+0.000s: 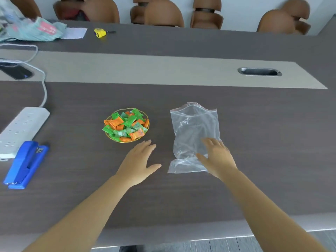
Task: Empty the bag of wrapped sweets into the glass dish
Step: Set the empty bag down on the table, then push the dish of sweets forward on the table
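Note:
A small glass dish (146, 118) with a gold rim sits mid-table, heaped with green and orange wrapped sweets (125, 125). To its right a clear zip bag (195, 124) lies flat on the table, with no sweets visible inside, its zip end pointing away from me. My right hand (217, 157) hovers over or rests on the bag's near right corner, fingers spread, gripping nothing. My left hand (141, 160) is open, palm down, just below and right of the dish, between dish and bag, holding nothing.
A blue stapler (25, 164) and a white power strip (21, 128) with its cable lie at the left. A phone (16, 70), a patterned bag (27, 28) and a yellow tape measure (100, 32) are at the back left. A cable port (259, 71) is at the back right. Brown chairs (163, 13) line the far side.

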Tool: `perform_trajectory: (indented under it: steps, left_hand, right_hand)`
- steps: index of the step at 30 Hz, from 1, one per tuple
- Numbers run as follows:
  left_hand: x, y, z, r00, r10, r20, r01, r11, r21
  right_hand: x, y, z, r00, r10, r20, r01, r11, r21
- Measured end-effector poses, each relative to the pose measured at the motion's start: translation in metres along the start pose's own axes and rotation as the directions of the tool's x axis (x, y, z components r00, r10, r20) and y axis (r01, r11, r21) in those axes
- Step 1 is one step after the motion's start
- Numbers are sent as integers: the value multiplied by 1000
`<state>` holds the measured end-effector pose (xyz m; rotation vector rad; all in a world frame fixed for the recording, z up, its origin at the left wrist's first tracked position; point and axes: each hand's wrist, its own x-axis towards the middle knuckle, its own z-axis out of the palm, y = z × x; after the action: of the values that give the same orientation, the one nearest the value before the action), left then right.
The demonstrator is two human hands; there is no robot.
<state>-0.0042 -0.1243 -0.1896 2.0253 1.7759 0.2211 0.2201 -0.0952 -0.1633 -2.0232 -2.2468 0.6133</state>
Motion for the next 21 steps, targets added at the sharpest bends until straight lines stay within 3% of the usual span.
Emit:
perform_trajectory:
  steps: [4,8,14,21]
  left_hand:
    - [1,-54,-37,969,-207,-137,209,978,4]
    - [19,-112,-55,921,-379,-89,380,925,-16]
    - [53,-154,-57,937,-341,69,343,939,-14]
    - [74,-171,-52,961,-266,72,267,964,-4]
  right_hand:
    - [31,-52,14,993,-82,83,83,997,-10]
    - [66,-99,38,985,-117,125,117,993,6]
    - [104,-140,65,987,-90,132,82,994,66]
    - [124,-151,77,992,-48,116,43,998,45]
